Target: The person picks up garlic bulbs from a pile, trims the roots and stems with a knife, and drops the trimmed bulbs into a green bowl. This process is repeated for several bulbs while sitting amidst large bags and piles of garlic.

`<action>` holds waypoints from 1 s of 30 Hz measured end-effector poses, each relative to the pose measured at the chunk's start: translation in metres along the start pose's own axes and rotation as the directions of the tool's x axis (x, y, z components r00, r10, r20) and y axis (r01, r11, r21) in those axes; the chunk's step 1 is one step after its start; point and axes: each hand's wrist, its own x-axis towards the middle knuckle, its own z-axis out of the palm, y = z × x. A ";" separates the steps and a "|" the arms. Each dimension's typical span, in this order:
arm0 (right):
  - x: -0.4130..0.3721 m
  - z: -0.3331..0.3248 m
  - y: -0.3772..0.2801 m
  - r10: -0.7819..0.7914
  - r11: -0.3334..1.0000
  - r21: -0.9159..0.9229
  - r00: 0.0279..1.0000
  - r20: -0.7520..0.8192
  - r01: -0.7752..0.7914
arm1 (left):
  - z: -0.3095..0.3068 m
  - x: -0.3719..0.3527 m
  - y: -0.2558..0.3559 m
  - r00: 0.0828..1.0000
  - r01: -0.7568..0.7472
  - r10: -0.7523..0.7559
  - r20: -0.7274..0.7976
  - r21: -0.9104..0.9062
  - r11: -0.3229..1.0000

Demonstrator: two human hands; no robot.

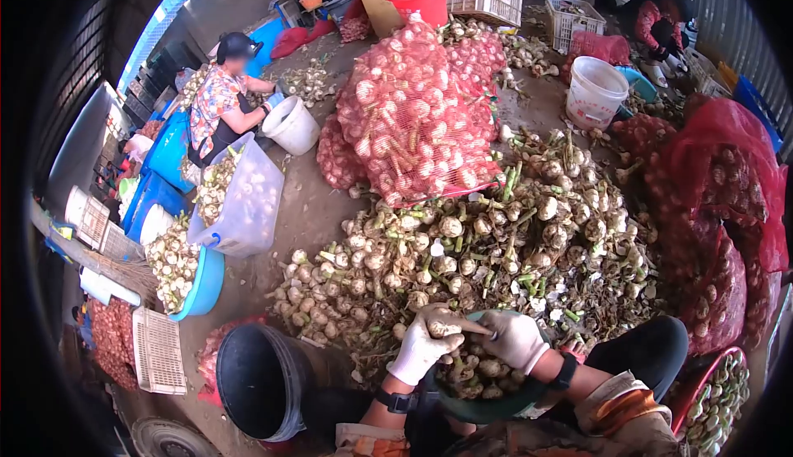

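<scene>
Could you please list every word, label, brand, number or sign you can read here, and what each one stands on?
No text can be read.
White bucket, upper right: reddish marks low on its side, too small and blurred to read.
I can make out no other lettering or numbers.

Matt cloth gloves [517, 343], smooth plastic bucket [291, 378]
</scene>
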 end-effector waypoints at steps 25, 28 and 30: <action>0.009 -0.008 0.010 0.103 0.994 -0.047 0.994 0.019 -0.102 | 0.029 -0.008 0.015 0.929 -0.311 0.306 0.206 0.885 0.347; 0.016 -0.008 0.052 0.424 0.890 -0.313 0.853 0.304 -0.331 | 0.020 -0.014 0.028 0.750 -0.402 0.531 0.393 0.910 -0.106; 0.005 -0.005 0.059 0.295 0.948 -0.167 0.945 0.140 -0.271 | 0.014 -0.013 0.029 0.762 -0.365 0.540 0.358 0.926 -0.099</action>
